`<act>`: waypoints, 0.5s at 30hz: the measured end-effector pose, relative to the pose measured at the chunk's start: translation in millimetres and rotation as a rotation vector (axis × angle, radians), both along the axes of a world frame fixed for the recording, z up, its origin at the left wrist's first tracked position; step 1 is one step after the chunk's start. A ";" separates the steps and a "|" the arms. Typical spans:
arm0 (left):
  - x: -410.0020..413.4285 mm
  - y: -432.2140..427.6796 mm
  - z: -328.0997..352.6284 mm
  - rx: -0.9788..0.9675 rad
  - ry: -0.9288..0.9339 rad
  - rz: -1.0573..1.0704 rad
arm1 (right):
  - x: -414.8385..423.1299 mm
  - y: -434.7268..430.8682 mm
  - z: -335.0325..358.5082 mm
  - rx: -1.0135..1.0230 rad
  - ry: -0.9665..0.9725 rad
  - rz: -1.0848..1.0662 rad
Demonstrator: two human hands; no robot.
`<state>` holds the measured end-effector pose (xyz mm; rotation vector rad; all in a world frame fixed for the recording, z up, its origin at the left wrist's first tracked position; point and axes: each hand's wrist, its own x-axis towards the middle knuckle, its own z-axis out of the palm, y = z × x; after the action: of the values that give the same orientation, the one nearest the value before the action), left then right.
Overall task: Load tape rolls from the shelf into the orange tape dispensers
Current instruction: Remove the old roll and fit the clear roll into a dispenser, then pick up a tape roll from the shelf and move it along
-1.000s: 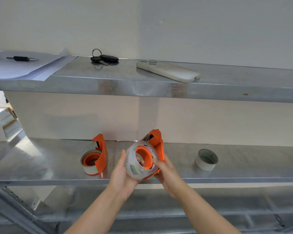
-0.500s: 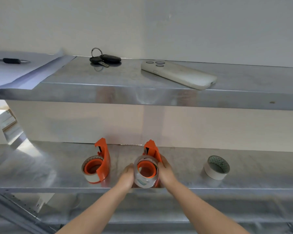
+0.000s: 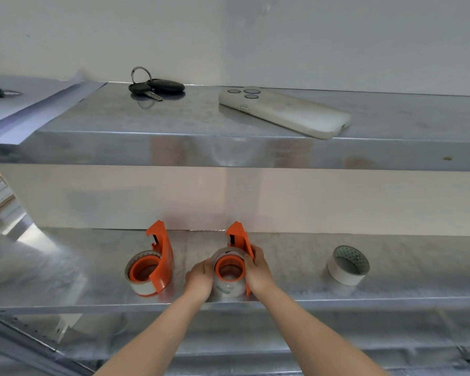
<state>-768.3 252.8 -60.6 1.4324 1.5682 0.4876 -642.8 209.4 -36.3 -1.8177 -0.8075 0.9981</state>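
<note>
Two orange tape dispensers stand on the middle metal shelf [image 3: 296, 270]. The left dispenser [image 3: 158, 263] holds a roll of tape and stands alone. The middle dispenser [image 3: 238, 240] carries a clear tape roll [image 3: 228, 287] on its orange hub and rests near the shelf's front edge. My left hand [image 3: 200, 276] presses against the roll's left side. My right hand [image 3: 257, 270] grips the dispenser's right side. A loose white tape roll [image 3: 347, 264] lies further right on the same shelf, apart from both hands.
On the upper shelf [image 3: 228, 150] lie a set of keys [image 3: 155, 86], a white phone [image 3: 282, 111], and at the far left sheets of paper [image 3: 33, 104] with a pen [image 3: 0, 92]. A lower shelf runs beneath my forearms.
Both hands have carried the loaded middle dispenser from in front of the shelf down onto the middle shelf, where it now rests.
</note>
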 end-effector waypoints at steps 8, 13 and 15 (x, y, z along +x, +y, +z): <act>27.5 -2.9 47.3 0.476 -0.018 0.086 | 35.9 -26.4 9.6 -0.130 -0.114 0.114; 100.9 -25.1 60.9 0.468 -0.198 -0.353 | 89.4 -90.7 6.3 0.157 -0.383 -0.328; 131.8 -35.6 51.6 0.328 -0.239 -0.454 | 121.7 -108.7 6.5 0.153 -0.473 -0.568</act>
<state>-636.5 217.2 -9.0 1.8397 0.9612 0.6314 -521.1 100.7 -29.8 -2.0080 -0.5600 0.1395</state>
